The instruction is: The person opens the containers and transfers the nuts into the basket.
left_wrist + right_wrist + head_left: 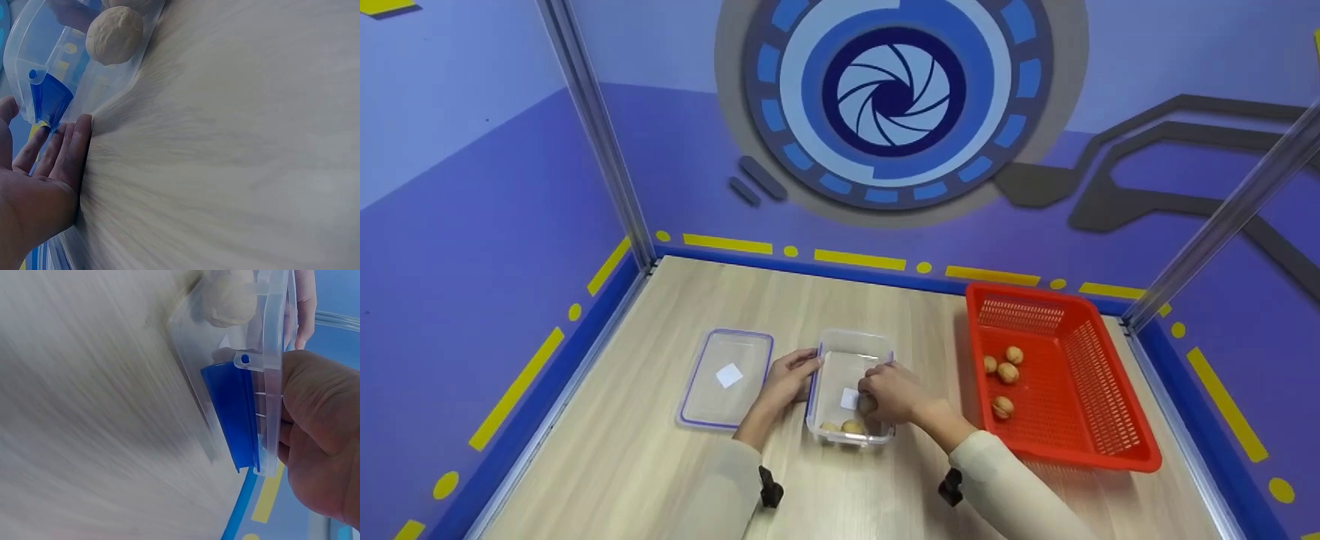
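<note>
Head view: from above, facing forward and down over the bench (615, 457); widest, farthest off. Left and right wrist views: close, low, rolled sideways, facing opposite sides of the clear container (836, 375), shared by all three.

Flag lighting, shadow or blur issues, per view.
Head: bright, fairly sharp, soft shadow left of the red basket. Left wrist: dim, tabletop grain smeared, walnut clearer. Right wrist: pale haze, tabletop grain streaky too, blue clip cleaner-edged.
</note>
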{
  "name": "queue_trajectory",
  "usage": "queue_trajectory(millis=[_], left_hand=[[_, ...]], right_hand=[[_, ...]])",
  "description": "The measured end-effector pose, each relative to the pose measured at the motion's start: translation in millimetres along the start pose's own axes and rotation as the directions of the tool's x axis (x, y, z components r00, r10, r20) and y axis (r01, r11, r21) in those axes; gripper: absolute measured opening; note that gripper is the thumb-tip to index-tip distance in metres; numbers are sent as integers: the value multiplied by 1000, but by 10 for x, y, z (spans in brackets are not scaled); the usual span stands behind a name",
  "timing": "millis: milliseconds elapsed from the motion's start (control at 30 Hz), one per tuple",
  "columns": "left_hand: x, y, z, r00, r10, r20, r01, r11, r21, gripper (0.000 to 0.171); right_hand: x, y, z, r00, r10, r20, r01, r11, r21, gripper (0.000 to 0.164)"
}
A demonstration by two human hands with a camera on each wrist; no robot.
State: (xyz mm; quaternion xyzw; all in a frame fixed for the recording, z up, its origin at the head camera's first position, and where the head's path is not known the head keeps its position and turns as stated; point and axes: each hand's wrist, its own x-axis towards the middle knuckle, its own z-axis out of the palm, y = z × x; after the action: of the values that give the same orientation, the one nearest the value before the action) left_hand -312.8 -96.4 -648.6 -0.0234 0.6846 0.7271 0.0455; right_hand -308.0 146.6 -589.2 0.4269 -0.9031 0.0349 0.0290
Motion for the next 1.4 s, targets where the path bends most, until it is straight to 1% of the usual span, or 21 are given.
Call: queue_trajectory(millis=[133, 233, 300, 433, 533, 600, 700, 833, 900, 967, 1033, 1100, 1233, 1267, 1400], left_hand=[[5, -6, 12, 1000, 8, -1, -8, 1000, 26, 52], [6, -8, 10, 1000, 4, 6, -4, 1000, 17, 50], [4, -9, 8, 1000, -9, 6, 9, 1000, 0, 49], [7, -6, 17, 1000, -15, 11, 15, 1000, -21, 48], [21, 0, 48, 1000, -15, 20, 16, 1000, -24, 49], [26, -3, 65, 1000, -13, 22, 14, 1000, -19, 50], [16, -12, 72, 1000, -3, 25, 3, 1000, 1, 51], [-6, -12, 24, 1000, 2, 29, -2, 1000, 1, 49], [-17, -2, -10, 1000, -3, 27, 3, 1000, -12, 50], [-34, -4, -40, 1000, -13, 15, 14, 999, -28, 54], [-37, -9, -54, 1000, -11, 11, 11, 999, -35, 56], [-32, -19, -57, 1000, -11, 11, 11, 999, -41, 56], [-20, -28, -38, 1000, -11, 7, 11, 999, -35, 53], [-21, -26, -29, 1000, -13, 6, 14, 999, -38, 52], [-23, -35, 18, 1000, -14, -1, 14, 1000, 0, 49]], right_hand=[[-3, -1, 8, 1000, 10, -2, -10, 1000, 0, 15], [-1, -1, 23, 1000, 24, -3, -24, 1000, 7, 15], [-1, 1, 38, 1000, 23, -14, -23, 1000, 15, 15], [-30, 6, 49, 997, 1, -73, 1, 1000, 23, 15], [-84, 8, 22, 992, 0, -123, 4, 1000, 31, 17], [-126, 0, -14, 990, 12, -141, -4, 998, 61, 20], [-191, -32, -96, 989, 35, -147, -16, 992, 125, 23], [-252, -63, -211, 982, 14, -186, 16, 987, 160, 24], [-265, -67, -261, 973, -16, -228, 56, 984, 170, 24], [-274, -65, -307, 969, -26, -246, 74, 979, 190, 24], [-292, -61, -355, 965, -28, -259, 88, 971, 223, 23], [-320, -52, -400, 965, -16, -261, 86, 963, 257, 22], [-404, -11, -496, 965, 32, -261, 53, 948, 313, 22], [-430, 5, -519, 962, 45, -270, 46, 946, 320, 22], [-577, 80, -592, 940, 95, -327, 21, 943, 333, 24]])
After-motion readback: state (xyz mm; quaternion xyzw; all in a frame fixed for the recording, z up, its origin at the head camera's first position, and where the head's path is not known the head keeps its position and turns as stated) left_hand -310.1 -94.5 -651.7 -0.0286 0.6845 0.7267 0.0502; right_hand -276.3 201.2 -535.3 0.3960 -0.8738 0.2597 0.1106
